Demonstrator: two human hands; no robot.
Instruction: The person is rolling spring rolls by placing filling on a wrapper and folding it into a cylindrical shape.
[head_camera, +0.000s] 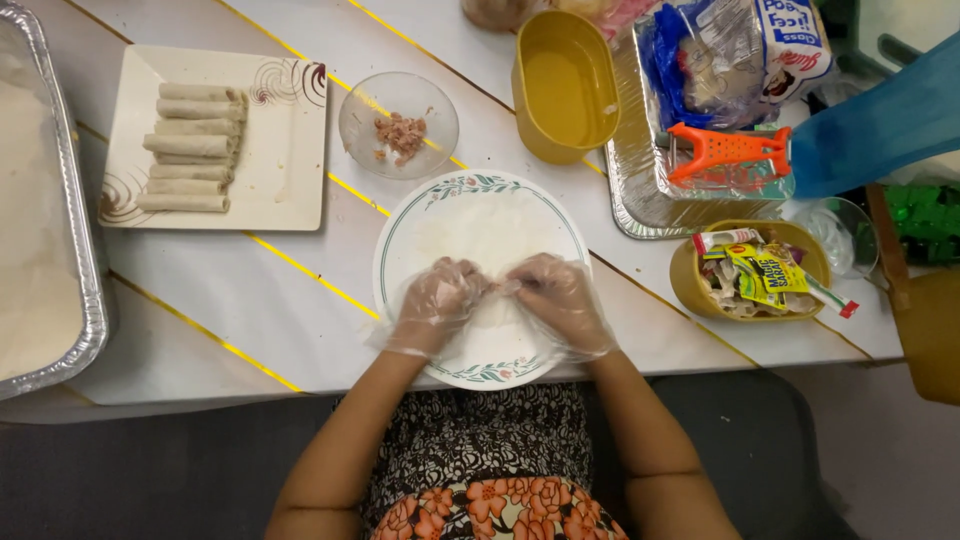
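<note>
Both my hands wear clear plastic gloves and rest on a thin white wrapper sheet (480, 232) that lies on a round plate (400, 225) with a green floral rim. My left hand (438, 300) and my right hand (560, 298) meet at their fingertips over the sheet's near edge, pinching and folding it. What lies under the fingers is hidden. A small glass bowl (398, 125) with a little brown minced filling stands just beyond the plate.
A square plate (280, 170) holding several rolled wraps sits at the left, beside a foil tray (85, 300). A yellow tub (560, 85), a foil tray (630, 190) with an orange tool and bagged goods, and a yellow bowl (690, 280) of packets stand right.
</note>
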